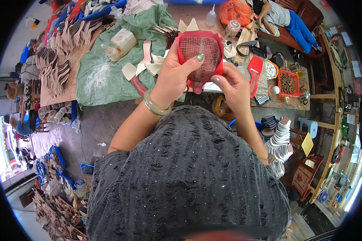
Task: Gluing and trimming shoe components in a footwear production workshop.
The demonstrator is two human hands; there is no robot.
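Both hands hold up a dark red shoe piece (199,52) with a gridded, mesh-like face and a brighter red edge. My left hand (173,78) grips its left side, the thumb lying across the face. At the lower right edge, my right hand (234,86) pinches it between thumb and fingers. The fingers behind the piece are hidden. Left of my hands, pale pointed pieces (128,71) and a pinkish strip (146,52) lie on a green cloth (92,86). A red shoe piece with a strap (255,72) rests on the table to the right.
A stained plastic bottle (124,42) lies on the cloth. Beyond my hands are a clear squeeze bottle (211,17) and an orange bag (234,14). A red basket (288,83) of small brown bits sits right. Stacked soles (280,140) stand by my right arm. A person (283,22) reclines on a bench.
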